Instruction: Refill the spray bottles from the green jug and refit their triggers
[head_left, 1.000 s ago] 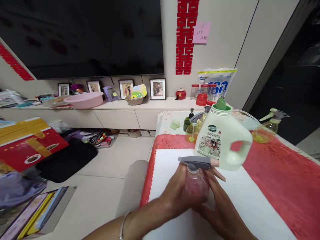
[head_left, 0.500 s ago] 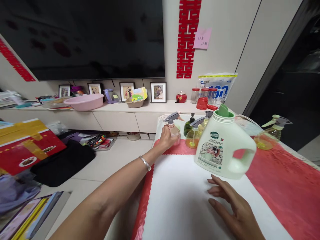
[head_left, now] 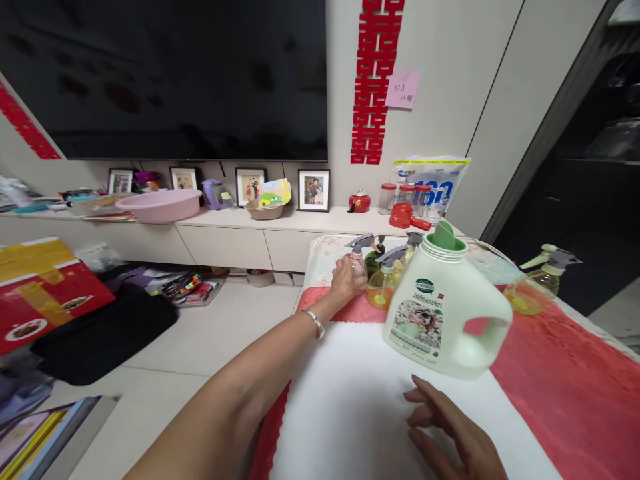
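Observation:
My left hand [head_left: 344, 281] is wrapped round a clear spray bottle [head_left: 359, 263] with a grey trigger head, at the table's far left corner. Right beside it stands another spray bottle [head_left: 381, 291] with yellow-orange liquid. A dark green pump bottle [head_left: 375, 259] is partly hidden behind them, as is a further grey-topped bottle [head_left: 412, 245]. My right hand [head_left: 453, 430] hovers over the white sheet [head_left: 345, 393], fingers apart and holding nothing. Just beyond it stands a large pale green detergent jug [head_left: 435, 313], its green inner spout uncovered.
A yellow-tinted spray bottle [head_left: 543, 283] stands at the right on the red cloth [head_left: 565, 360]. Behind the table, a low cabinet [head_left: 220, 247] carries a pink basin [head_left: 163, 206], picture frames, jars and a red teapot-like pot [head_left: 359, 201]. A red box [head_left: 47, 293] lies on the left.
My left hand has shifted the spray bottle rightward, close to the other bottles. The right hand stays open near the jug. The view has moved slightly.

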`<move>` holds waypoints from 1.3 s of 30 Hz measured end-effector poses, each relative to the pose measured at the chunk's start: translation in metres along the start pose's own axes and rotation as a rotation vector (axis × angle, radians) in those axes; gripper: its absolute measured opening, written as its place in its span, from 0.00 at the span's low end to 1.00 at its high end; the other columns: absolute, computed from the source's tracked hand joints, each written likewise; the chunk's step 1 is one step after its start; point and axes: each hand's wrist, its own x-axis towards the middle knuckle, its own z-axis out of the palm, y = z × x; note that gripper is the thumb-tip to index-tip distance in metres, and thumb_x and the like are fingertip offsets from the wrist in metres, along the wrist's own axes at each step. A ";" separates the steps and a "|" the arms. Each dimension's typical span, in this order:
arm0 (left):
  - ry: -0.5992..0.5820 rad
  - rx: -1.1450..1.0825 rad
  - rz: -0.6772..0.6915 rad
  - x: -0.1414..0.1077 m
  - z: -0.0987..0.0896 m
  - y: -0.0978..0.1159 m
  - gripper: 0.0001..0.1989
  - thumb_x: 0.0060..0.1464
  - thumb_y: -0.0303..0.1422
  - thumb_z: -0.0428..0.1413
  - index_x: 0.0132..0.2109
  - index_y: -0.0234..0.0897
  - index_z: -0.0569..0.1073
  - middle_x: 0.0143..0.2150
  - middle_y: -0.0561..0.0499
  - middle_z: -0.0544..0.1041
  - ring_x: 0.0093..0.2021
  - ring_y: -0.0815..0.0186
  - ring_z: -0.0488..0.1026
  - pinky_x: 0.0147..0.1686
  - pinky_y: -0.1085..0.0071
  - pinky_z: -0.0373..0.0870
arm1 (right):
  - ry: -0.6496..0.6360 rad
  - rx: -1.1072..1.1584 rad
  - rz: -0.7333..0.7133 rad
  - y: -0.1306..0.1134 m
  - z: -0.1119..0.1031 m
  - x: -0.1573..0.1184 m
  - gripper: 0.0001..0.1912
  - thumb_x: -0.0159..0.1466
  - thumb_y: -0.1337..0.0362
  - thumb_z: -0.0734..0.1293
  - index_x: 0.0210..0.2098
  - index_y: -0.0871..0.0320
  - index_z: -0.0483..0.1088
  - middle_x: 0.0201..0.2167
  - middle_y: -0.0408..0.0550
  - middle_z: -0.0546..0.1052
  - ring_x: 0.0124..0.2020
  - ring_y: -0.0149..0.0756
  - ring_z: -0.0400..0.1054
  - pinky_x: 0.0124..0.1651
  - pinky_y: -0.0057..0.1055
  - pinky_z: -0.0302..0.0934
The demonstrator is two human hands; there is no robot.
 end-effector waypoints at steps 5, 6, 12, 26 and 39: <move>-0.014 -0.067 0.062 0.002 0.005 -0.007 0.39 0.48 0.30 0.62 0.64 0.39 0.55 0.60 0.41 0.64 0.66 0.52 0.59 0.64 0.57 0.59 | 0.000 0.011 -0.021 0.000 0.002 0.003 0.27 0.73 0.66 0.62 0.68 0.56 0.52 0.47 0.47 0.72 0.43 0.20 0.72 0.50 0.09 0.66; -0.016 -0.082 0.070 0.001 0.005 -0.009 0.40 0.48 0.30 0.62 0.65 0.38 0.54 0.61 0.41 0.63 0.67 0.52 0.58 0.65 0.57 0.58 | 0.001 0.015 -0.017 0.000 0.002 0.003 0.27 0.72 0.66 0.62 0.68 0.56 0.52 0.47 0.47 0.72 0.43 0.20 0.72 0.50 0.09 0.66; -0.015 -0.142 0.043 -0.008 0.005 -0.014 0.49 0.44 0.27 0.63 0.69 0.31 0.47 0.66 0.34 0.56 0.70 0.48 0.53 0.68 0.55 0.55 | 0.004 0.042 0.000 -0.001 0.000 0.000 0.27 0.72 0.66 0.63 0.68 0.53 0.54 0.46 0.44 0.73 0.44 0.20 0.73 0.49 0.09 0.67; -0.032 -0.384 -0.170 -0.145 0.002 0.021 0.35 0.52 0.29 0.56 0.65 0.40 0.52 0.66 0.37 0.59 0.63 0.52 0.65 0.60 0.51 0.66 | 0.528 0.403 0.603 0.000 -0.037 -0.007 0.30 0.62 0.48 0.73 0.54 0.64 0.69 0.46 0.55 0.73 0.44 0.35 0.73 0.48 0.22 0.72; 0.050 -0.348 -0.025 -0.188 0.026 -0.003 0.22 0.55 0.37 0.53 0.57 0.40 0.66 0.58 0.41 0.69 0.55 0.52 0.72 0.55 0.49 0.71 | 0.778 0.051 1.127 0.188 -0.146 0.036 0.31 0.67 0.58 0.71 0.65 0.64 0.62 0.57 0.56 0.66 0.58 0.42 0.63 0.66 0.50 0.57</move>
